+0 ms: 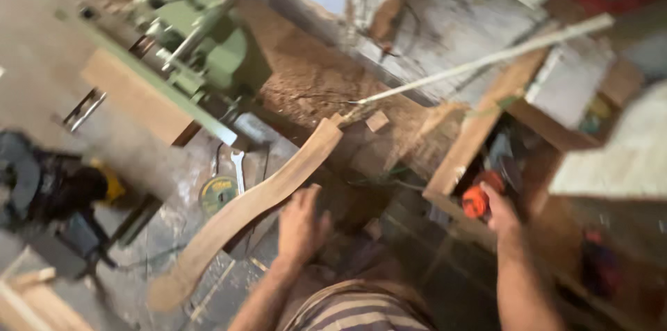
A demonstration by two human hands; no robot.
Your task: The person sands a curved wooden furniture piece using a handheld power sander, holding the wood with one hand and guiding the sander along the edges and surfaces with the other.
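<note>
Sawdust-strewn workshop; green machine [201, 46] on bench, wooden shelf [472, 143], dim light.

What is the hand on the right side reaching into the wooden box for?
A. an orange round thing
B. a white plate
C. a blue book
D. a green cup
A: the right hand touches an orange round thing inside the wooden box.

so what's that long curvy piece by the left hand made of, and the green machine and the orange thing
Curved piece: looks like bare, unfinished wood, pale brown with a matte face.
Green machine: probably painted metal, with a pale green coat and a bare grey bar.
Orange thing at the right hand: bright and glossy, perhaps plastic; too blurred to tell.
</note>
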